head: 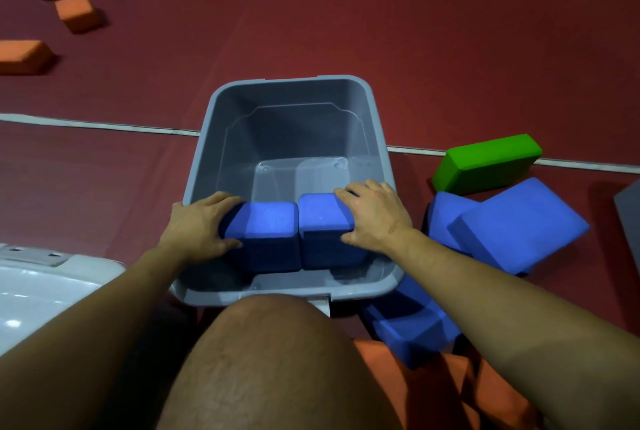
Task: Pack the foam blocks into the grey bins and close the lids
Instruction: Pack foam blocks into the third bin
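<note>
Two blue blocks held inside the grey bin
Left hand grasps the left block; right hand grasps the right block, side by side.

Both bare forearms reach forward and converge. The left hand is turned palm inward, fingers curled over the top and thumb low in front, gripping. The right hand mirrors it, fingers arched over the top, thumb below. A bare knee is raised between the arms.
</note>
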Motion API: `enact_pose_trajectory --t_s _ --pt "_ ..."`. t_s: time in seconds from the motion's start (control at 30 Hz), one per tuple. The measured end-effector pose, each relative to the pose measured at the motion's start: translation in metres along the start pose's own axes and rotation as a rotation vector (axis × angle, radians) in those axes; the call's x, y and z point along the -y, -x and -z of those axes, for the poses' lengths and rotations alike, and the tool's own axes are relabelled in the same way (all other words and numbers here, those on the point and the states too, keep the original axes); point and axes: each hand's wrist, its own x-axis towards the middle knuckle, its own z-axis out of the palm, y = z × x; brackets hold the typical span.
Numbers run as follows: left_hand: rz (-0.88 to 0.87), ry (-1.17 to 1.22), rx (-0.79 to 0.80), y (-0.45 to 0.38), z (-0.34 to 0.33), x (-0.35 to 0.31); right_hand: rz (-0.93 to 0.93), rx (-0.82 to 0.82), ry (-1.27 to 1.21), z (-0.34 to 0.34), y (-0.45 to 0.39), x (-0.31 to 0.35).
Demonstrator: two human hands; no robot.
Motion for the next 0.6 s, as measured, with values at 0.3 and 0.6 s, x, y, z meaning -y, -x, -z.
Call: enact_pose_trajectory --t_s 0.3,0.6 --pt "0.030 -0.091 0.086 0.0001 0.0043 -0.0065 0.024 0.040 0.051 0.0002 -0.0001 0.0005" --pt "0.038 -0.103 0.100 0.0009 0.0080 -0.0097 0.050 0.125 0.140 -0.0014 -0.0050 0.0042"
